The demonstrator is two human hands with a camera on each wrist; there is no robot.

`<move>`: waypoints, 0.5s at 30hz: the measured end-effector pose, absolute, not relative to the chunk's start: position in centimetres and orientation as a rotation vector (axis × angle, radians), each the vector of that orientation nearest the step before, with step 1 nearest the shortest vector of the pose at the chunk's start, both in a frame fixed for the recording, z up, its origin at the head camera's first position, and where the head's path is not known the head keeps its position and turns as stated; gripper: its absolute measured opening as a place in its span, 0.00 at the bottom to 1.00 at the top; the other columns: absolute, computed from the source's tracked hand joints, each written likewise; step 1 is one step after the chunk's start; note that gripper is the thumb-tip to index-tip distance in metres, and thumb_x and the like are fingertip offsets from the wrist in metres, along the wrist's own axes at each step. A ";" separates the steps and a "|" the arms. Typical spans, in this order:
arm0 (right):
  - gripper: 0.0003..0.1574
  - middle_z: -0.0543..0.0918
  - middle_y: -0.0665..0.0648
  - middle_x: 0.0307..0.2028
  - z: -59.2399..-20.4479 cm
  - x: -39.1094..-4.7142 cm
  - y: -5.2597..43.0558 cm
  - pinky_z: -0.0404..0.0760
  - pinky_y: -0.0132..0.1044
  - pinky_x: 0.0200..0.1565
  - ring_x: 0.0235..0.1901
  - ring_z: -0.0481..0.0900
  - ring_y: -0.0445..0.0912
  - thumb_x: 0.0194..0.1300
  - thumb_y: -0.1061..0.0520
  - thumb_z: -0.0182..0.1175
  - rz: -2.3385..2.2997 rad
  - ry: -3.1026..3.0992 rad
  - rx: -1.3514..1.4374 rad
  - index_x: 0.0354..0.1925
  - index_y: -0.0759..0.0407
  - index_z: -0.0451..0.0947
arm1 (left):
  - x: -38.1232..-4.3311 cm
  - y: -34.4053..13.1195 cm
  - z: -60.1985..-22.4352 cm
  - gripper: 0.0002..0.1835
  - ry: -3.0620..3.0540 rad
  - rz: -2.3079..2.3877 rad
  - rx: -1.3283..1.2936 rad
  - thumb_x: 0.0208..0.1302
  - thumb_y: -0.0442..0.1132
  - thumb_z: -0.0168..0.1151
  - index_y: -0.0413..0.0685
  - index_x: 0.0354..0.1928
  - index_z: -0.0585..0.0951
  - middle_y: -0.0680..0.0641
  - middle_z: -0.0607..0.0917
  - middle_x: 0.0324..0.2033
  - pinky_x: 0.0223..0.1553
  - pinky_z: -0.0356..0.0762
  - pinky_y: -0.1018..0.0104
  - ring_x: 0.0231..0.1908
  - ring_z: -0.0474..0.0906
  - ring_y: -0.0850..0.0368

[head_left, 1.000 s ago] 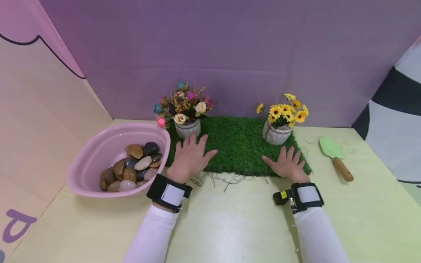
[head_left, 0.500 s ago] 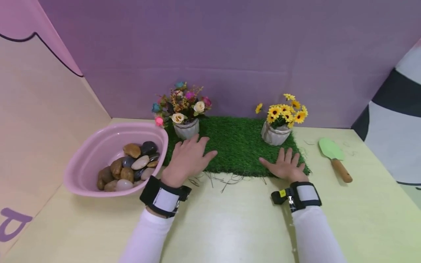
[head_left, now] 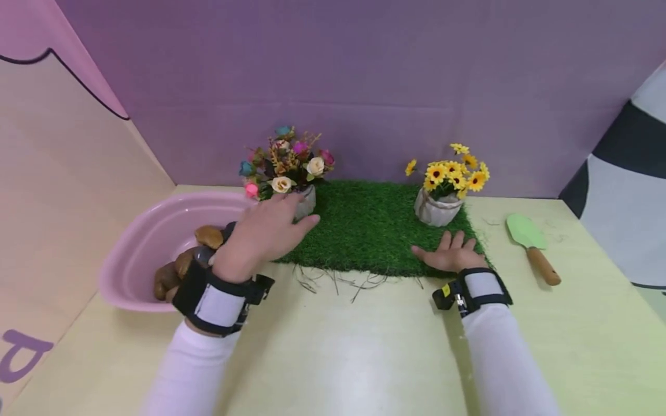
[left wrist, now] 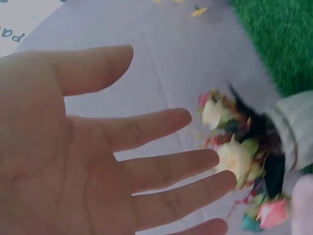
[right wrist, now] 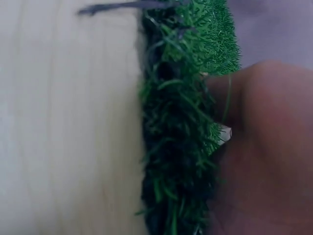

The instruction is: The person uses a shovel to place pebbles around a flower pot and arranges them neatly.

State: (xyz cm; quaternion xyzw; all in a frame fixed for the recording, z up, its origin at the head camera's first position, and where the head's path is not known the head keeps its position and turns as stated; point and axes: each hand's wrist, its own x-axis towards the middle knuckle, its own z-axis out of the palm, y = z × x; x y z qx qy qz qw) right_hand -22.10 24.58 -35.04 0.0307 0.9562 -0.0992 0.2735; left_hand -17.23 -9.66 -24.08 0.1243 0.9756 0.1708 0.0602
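My left hand (head_left: pixel 265 231) is raised with its fingers extended, between the pink basin (head_left: pixel 130 254) and the artificial grass mat (head_left: pixel 364 231). It holds nothing; in the head view it covers part of the basin's stones (head_left: pixel 209 237) and of the pot of mixed flowers (head_left: pixel 308 202). The left wrist view shows the bare palm (left wrist: pixel 63 156), with cream roses (left wrist: pixel 234 159) beyond the fingertips. At the mat's front right corner lies my right hand (head_left: pixel 450 255), fingers spread over the grass below the pot of yellow flowers (head_left: pixel 438 211). Close by its thumb, the mat's edge (right wrist: pixel 171 122) fills the right wrist view.
A trowel with a light green blade (head_left: pixel 526 231) and wooden handle (head_left: pixel 543 267) lies on the table (head_left: pixel 354 346) to the right. Loose dark strands (head_left: pixel 359 284) trail from the mat's front edge. A purple backdrop (head_left: pixel 364 86) rises behind.
My left hand has lifted off the mat and swung left toward the basin, now overlapping its right side. My right hand has stayed on the mat, its wrist shifting slightly.
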 end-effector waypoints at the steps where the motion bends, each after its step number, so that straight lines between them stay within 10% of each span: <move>1: 0.72 0.39 0.89 0.68 -35.0 -22.1 24.6 0.33 0.78 0.64 0.66 0.32 0.85 0.65 0.18 0.34 -0.256 2.566 0.087 0.72 0.80 0.40 | -17.4 -10.0 -23.6 0.35 2.937 0.537 0.354 0.76 0.59 0.42 0.44 0.74 0.60 0.38 0.66 0.72 0.68 0.60 0.36 0.70 0.63 0.36; 11: 0.69 0.39 0.88 0.69 -35.4 -21.8 24.6 0.38 0.78 0.65 0.67 0.34 0.85 0.66 0.20 0.33 -0.222 2.569 0.130 0.72 0.80 0.41 | -19.9 -14.9 -22.5 0.28 2.875 0.650 0.181 0.78 0.53 0.34 0.37 0.58 0.74 0.35 0.79 0.46 0.44 0.75 0.48 0.39 0.78 0.42; 15: 0.69 0.40 0.87 0.69 -35.7 -21.6 24.7 0.37 0.78 0.64 0.67 0.34 0.84 0.66 0.19 0.33 -0.219 2.561 0.129 0.72 0.79 0.41 | -21.3 -18.0 -22.7 0.29 2.874 0.581 0.155 0.78 0.49 0.32 0.33 0.62 0.71 0.30 0.79 0.50 0.46 0.75 0.45 0.44 0.78 0.37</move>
